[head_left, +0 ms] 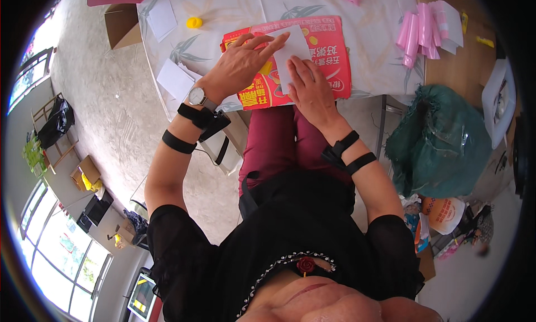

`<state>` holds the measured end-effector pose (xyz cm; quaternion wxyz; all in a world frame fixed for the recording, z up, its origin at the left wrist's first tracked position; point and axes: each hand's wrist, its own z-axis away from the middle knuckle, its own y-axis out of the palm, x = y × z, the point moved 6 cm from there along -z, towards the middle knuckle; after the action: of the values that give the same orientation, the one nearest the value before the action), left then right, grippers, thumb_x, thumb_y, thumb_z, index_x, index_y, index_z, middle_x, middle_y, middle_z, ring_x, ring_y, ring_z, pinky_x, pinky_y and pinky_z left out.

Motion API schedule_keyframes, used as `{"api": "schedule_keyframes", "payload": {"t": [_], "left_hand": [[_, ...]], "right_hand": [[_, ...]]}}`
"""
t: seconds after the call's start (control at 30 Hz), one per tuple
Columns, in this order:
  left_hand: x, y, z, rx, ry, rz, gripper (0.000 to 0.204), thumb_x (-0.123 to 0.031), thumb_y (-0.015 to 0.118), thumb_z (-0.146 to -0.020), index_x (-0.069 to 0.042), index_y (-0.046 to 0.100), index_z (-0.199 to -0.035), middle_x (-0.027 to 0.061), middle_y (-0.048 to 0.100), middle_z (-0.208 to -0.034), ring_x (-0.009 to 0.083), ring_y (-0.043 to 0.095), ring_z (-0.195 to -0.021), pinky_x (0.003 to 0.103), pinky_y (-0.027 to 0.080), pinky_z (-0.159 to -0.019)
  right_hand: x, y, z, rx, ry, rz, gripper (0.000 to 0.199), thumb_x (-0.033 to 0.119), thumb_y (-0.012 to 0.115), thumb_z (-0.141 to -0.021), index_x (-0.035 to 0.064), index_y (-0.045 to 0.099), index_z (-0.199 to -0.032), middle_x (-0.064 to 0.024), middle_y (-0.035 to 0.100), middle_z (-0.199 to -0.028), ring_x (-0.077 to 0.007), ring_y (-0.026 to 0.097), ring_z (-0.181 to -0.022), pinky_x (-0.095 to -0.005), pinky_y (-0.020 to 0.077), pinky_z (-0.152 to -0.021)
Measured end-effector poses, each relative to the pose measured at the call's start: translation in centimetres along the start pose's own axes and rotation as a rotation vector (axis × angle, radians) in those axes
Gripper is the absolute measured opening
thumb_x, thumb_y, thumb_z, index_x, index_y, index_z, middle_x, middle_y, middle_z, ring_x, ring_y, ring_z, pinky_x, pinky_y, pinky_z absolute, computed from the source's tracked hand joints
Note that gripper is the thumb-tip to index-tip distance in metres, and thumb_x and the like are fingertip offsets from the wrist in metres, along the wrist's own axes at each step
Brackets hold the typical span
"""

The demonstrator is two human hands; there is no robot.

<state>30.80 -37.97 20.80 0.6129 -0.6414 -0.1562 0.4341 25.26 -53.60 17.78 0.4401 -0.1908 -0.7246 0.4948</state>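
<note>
A white sheet of paper (297, 41) lies on a flat red printed cardboard piece (333, 57) at the table's near edge. My left hand (240, 62) reaches across the cardboard, its fingers stretched out and their tips at the paper's left side. My right hand (311, 90) rests with its fingers flat on the paper's lower right part. Neither hand grips anything that I can see. Between the hands, a small yellow patch (266, 68) shows beside the paper; whether it is print or a separate thing I cannot tell.
A patterned white cloth covers the table (234, 9). Loose white sheets (176, 79) lie left, near a yellow cap-like piece (194, 23). Pink rolled bundles (419, 32) lie right, beside brown cardboard (452, 71). A large green sack (441, 143) stands below the table's right end.
</note>
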Motion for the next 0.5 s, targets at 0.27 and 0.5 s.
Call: {"api": "schedule_keyframes", "payload": {"t": [0.27,0.5], "left_hand": [[-0.14,0.00,-0.03,0.002,0.002,-0.003,0.091,0.010,0.059,-0.078,-0.011,0.025,-0.159,0.0077,0.061,-0.138,0.0294,0.053,-0.129,0.046,0.039,-0.111],[-0.17,0.10,0.04,-0.004,-0.010,-0.012,0.090,0.010,0.059,-0.078,-0.012,0.026,-0.158,0.0078,0.061,-0.138,0.0292,0.053,-0.129,0.046,0.039,-0.111]], "right_hand": [[-0.43,-0.02,-0.02,0.009,-0.064,0.005,0.053,0.017,0.062,-0.090,-0.0032,0.051,-0.138,-0.0112,0.048,-0.145,-0.0275,0.046,-0.127,-0.0390,0.0482,-0.102],[-0.61,-0.34,-0.10,0.014,-0.080,-0.010,0.053,0.016,0.063,-0.089,-0.0033,0.052,-0.138,-0.0104,0.049,-0.144,-0.0273,0.047,-0.127,-0.0388,0.0474,-0.104]]}}
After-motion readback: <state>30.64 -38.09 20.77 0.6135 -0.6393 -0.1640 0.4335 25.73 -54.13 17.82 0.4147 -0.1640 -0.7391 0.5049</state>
